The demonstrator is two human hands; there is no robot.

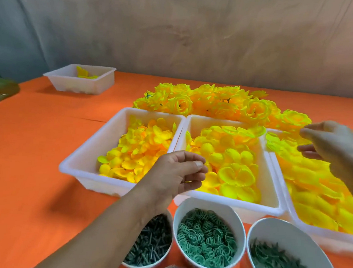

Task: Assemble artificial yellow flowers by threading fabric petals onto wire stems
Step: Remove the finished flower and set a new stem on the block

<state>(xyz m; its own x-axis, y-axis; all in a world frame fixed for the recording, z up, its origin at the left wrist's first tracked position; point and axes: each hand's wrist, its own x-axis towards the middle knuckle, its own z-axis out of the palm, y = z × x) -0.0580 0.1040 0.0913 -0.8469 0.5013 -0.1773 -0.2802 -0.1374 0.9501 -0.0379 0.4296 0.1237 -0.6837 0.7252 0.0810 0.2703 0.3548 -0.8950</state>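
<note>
Finished yellow flowers [222, 101] heaped at twelve o'clock; petal trays [95, 182] full; left hand [179, 172] loosely curled, empty; right hand [329, 143] spread at two o'clock.

left hand [176, 172], right hand [329, 143], both relaxed

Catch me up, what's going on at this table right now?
A person is assembling yellow fabric flowers. The left hand hovers, loosely curled, over the seam between the left tray and the middle tray of petals, holding nothing I can see. The right hand is poised, fingers apart, over the right tray. Finished flowers are piled behind the trays; three cups of green parts stand in front.
</note>
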